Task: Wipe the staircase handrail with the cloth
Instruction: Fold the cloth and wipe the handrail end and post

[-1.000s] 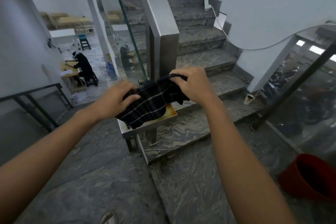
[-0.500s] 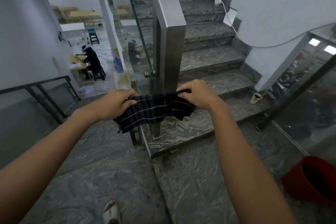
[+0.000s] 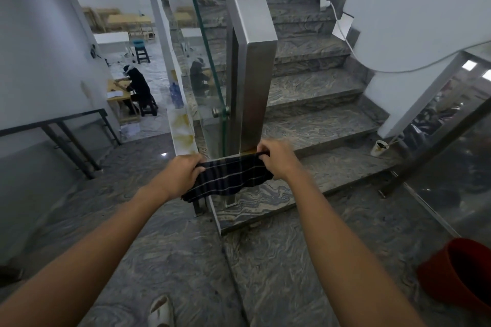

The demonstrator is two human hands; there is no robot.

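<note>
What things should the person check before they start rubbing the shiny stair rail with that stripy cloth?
1. Left hand gripping the cloth: ok.
2. Right hand gripping it too: ok.
3. Cloth stretched flat between both hands: ok.
4. Cloth touching the handrail: cannot tell; it is held at the post's bottom end.
5. Cloth damp enough: cannot tell.
6. Red bucket clear of the feet: ok, off to the right.
</note>
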